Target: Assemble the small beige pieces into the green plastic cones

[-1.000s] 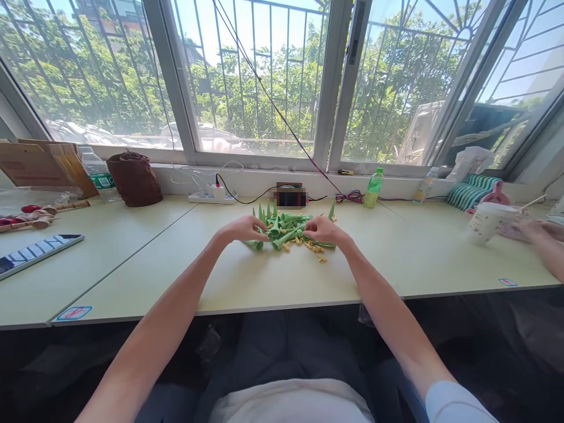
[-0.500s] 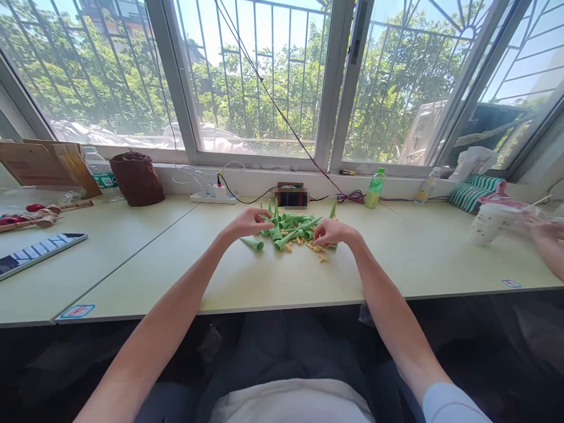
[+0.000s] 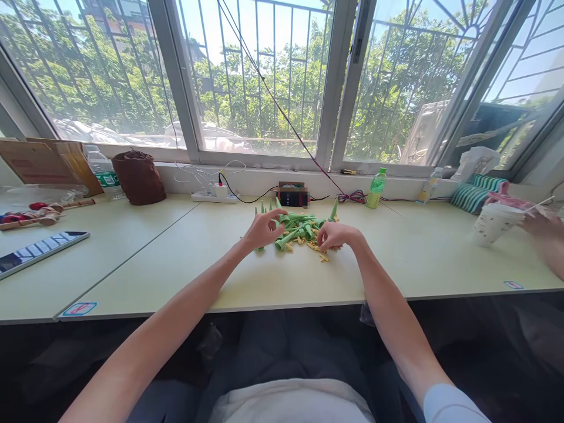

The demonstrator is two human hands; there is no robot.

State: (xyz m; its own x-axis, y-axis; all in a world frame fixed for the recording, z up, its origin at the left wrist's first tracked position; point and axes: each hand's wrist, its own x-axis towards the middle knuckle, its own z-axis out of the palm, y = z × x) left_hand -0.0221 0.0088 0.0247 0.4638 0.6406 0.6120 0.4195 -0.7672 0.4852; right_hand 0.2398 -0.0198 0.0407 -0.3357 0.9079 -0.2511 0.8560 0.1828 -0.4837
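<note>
A heap of green plastic cones [image 3: 289,236] lies on the table, several of them on their sides. Small yellow plastic pieces [image 3: 324,257] are scattered in front of and among them. My left hand [image 3: 263,228] is over the left part of the heap, thumb and forefinger apart, close to the cones. Behind it, several green cones [image 3: 263,208] stand upright with their tips up. My right hand [image 3: 335,235] is at the heap's right side with fingers curled together and pointing down by the yellow pieces; what they hold is hidden. Another upright cone [image 3: 333,209] stands behind it.
Behind the heap are a phone-like black display [image 3: 294,198], a power strip [image 3: 214,197] and a green bottle [image 3: 376,189]. Leftward lie a brown bag [image 3: 138,177] and a tablet [image 3: 42,252]. A white cup [image 3: 496,223] is at the right, beside another person's hand [image 3: 544,232].
My left hand has moved right and slightly lower, over the heap's left edge, where a cone lay separately before. My right hand has shifted slightly right, staying by the yellow pieces.
</note>
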